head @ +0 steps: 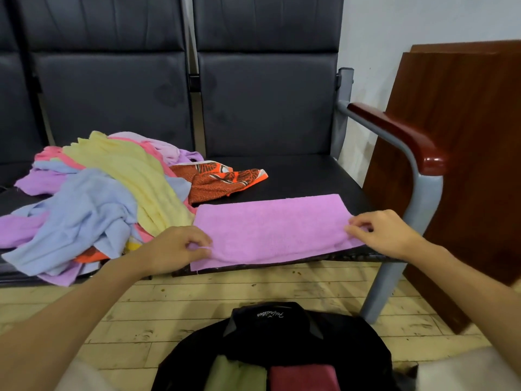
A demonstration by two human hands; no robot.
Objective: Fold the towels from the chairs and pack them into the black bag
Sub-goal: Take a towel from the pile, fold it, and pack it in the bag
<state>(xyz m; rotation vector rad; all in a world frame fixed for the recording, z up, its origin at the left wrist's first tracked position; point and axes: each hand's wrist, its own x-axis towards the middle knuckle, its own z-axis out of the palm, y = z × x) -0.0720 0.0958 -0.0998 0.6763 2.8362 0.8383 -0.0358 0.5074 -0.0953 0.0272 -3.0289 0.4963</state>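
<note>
A pink towel (270, 227) lies spread across the front of the right chair seat (307, 176), its near edge lifted a little. My left hand (174, 248) pinches the towel's near left corner. My right hand (383, 231) pinches its near right corner. To the left, a loose pile of towels (93, 198) in yellow, blue, pink and purple covers the left seat, with an orange patterned cloth (222, 179) beside it. The black bag (282, 348) stands open on the floor below me, holding a folded green towel (234, 376) and a folded dark red towel (304, 376).
The chair's grey metal frame with a red-brown armrest (400, 136) rises just right of my right hand. A brown wooden board (462, 165) leans against the white wall behind it. Pale wooden floorboards (197, 300) run between chairs and bag.
</note>
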